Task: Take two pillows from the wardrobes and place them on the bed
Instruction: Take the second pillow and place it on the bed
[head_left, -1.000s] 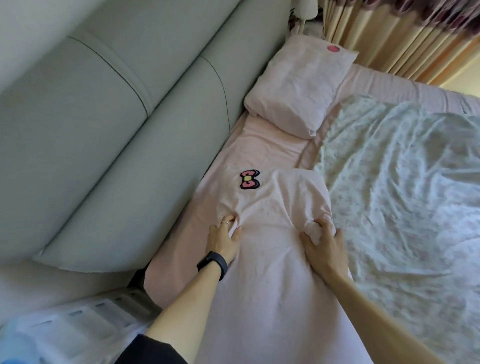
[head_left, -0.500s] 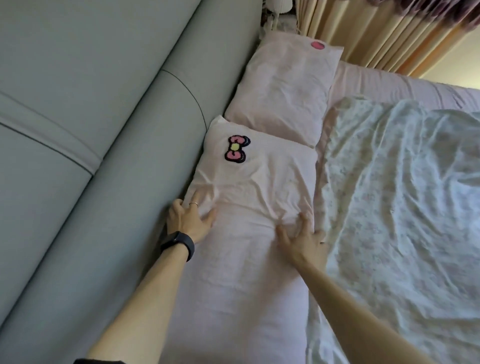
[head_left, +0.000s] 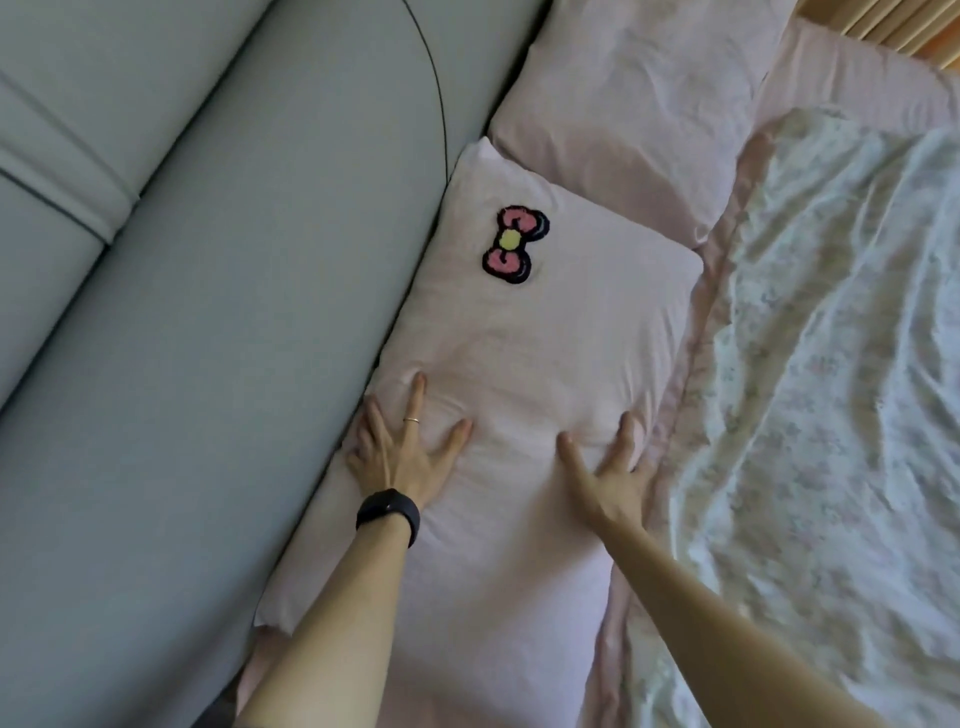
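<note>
Bow-patch pillow (head_left: 519, 364) lies along the bed's headboard (head_left: 234, 312) edge, touching the second pillow (head_left: 623, 104), floral quilt (head_left: 831, 364) beside. Both hands, left (head_left: 400, 457) and right (head_left: 610, 478), now flat, fingers spread, gripping nothing; earlier they bunched fabric.

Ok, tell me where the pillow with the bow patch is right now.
In the head view the pillow with the bow patch lies mid-frame on the bed, against the grey headboard on its left, its far end overlapping the other pink pillow, the floral quilt to its right.

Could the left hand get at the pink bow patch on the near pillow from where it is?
Probably yes: the left hand lies flat on the pale pink near pillow, and only bare pillowcase separates it from the pink, black-edged bow patch.
</note>
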